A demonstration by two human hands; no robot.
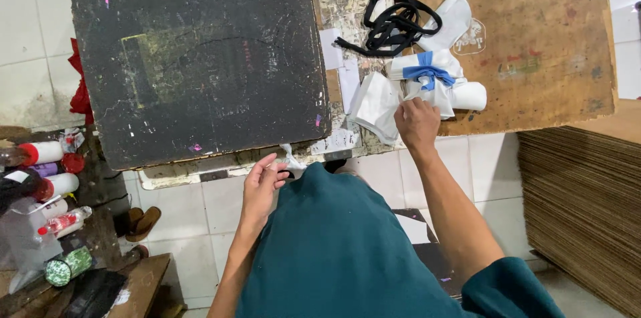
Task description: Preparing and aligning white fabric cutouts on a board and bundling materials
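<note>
At far left we see red-capped bottles [47, 152] beside the black board [200, 57]. Our left hand [262, 184] pinches a white scrap [292, 157] at its near edge. Our right hand [416, 124] closes on the blue-banded white bundle [427, 84], black straps [394, 24] just beyond; stacked cardboard [581, 211] sits at far right.

The cardboard stack [587, 204] at four o'clock is cut off by the right edge; the right hand's [416, 124] fingertips are hidden, perhaps within white fabric [380, 101].
</note>
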